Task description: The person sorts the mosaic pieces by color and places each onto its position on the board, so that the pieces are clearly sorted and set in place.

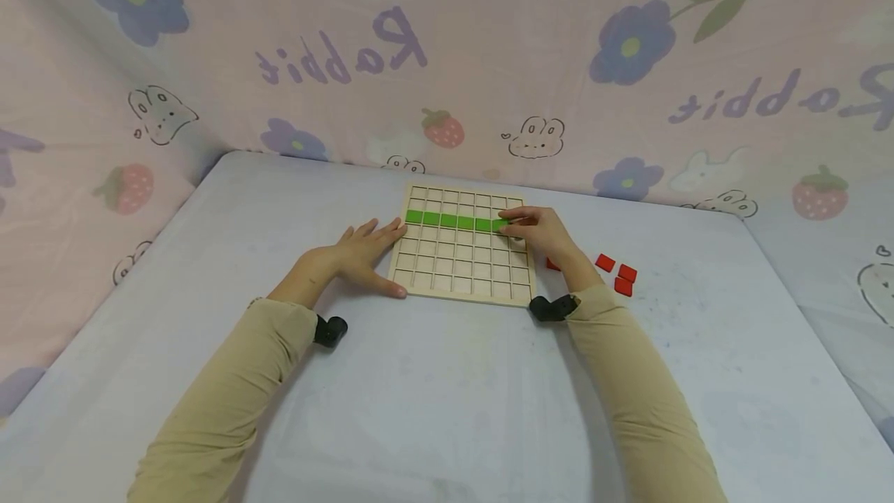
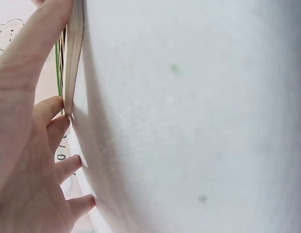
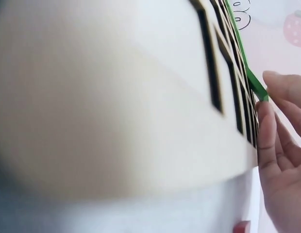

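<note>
A wooden grid board (image 1: 461,300) lies on the table, and a row of green square tiles (image 1: 449,220) fills cells across its upper part. My right hand (image 1: 541,231) pinches a green tile (image 3: 256,86) between thumb and fingertips at the row's right end. That tile is tilted against the row in the right wrist view. My left hand (image 1: 359,254) lies spread at the board's left side, with its thumb by the lower left corner and fingertips at the edge. In the left wrist view, two fingertips (image 2: 58,121) meet the board's side.
Several red square tiles (image 1: 624,286) lie on the white tabletop (image 1: 447,394) right of the board, one partly hidden behind the right wrist. Black wrist devices (image 1: 331,331) sit on both sleeves. A printed cloth (image 1: 482,84) hangs behind and beside the table.
</note>
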Demonstrator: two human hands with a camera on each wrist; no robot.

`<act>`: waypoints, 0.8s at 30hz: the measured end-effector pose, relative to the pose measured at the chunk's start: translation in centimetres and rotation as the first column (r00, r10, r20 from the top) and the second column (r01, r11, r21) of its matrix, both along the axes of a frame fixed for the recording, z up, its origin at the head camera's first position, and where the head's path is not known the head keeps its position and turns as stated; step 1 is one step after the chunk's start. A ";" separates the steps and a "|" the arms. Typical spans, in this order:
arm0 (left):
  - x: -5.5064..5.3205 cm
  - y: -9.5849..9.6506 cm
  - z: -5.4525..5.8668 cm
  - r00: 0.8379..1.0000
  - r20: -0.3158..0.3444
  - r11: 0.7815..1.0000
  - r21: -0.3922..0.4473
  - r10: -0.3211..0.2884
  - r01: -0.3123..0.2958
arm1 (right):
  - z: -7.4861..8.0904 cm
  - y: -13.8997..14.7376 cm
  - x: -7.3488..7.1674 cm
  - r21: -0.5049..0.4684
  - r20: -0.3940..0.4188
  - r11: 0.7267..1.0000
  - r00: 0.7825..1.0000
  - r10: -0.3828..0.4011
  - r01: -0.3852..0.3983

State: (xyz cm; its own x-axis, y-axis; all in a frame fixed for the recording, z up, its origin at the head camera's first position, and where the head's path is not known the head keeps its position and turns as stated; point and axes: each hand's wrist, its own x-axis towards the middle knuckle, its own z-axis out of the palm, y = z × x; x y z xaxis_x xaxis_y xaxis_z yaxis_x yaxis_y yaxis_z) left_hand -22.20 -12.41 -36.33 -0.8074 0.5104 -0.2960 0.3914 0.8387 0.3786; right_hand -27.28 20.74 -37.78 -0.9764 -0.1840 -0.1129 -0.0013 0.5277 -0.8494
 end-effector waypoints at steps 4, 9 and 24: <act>0.0 0.1 -0.1 1.000 -0.004 1.000 0.001 -0.004 0.004 | 0.0 0.3 0.1 -0.002 0.001 1.000 1.000 0.004 -0.004; 0.1 0.3 0.0 1.000 -0.003 1.000 0.002 0.000 0.000 | 0.0 0.5 0.2 -0.011 -0.010 1.000 1.000 0.016 -0.016; -0.1 0.1 0.0 1.000 0.000 1.000 0.002 -0.007 0.007 | 0.1 1.9 0.8 -0.017 -0.014 1.000 1.000 -0.004 0.004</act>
State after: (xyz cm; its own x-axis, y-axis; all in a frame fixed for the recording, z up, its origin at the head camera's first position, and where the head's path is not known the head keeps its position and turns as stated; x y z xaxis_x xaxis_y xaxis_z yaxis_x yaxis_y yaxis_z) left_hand -22.28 -12.33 -36.35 -0.8037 0.5166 -0.2954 0.3973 0.8353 0.3800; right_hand -26.50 22.64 -37.64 -0.9787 -0.1818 -0.0956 -0.0114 0.5129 -0.8584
